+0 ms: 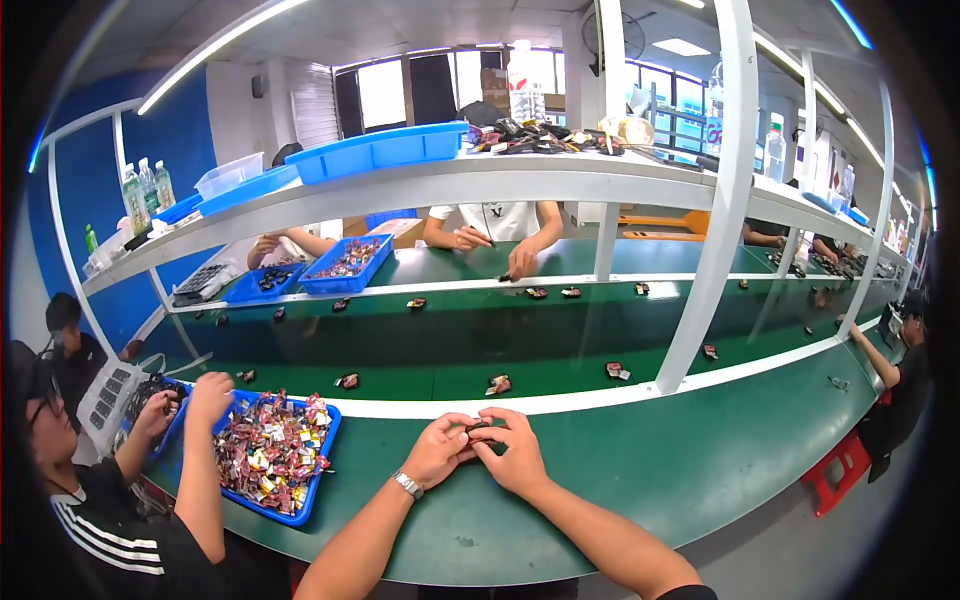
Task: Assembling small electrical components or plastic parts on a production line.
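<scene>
My left hand (435, 453) and my right hand (514, 455) meet above the near green worktop, by its white rail. Between their fingertips they grip a small dark part (479, 428); fingers cover much of it, so its exact kind is hidden. A watch with a metal band sits on my left wrist. Left of my hands stands a blue bin (325, 470) heaped with small red, yellow and white circuit pieces. Just beyond the rail, a small piece with red and pale parts (498, 384) lies on the green conveyor belt (430, 345).
At my left a co-worker (110, 500) reaches over the bin's side. Across the belt another person (495, 230) handles a small part beside a blue bin (375, 267). White posts (705, 215) hold a shelf (560, 172) with trays and bottles. A red stool (838, 472) stands right.
</scene>
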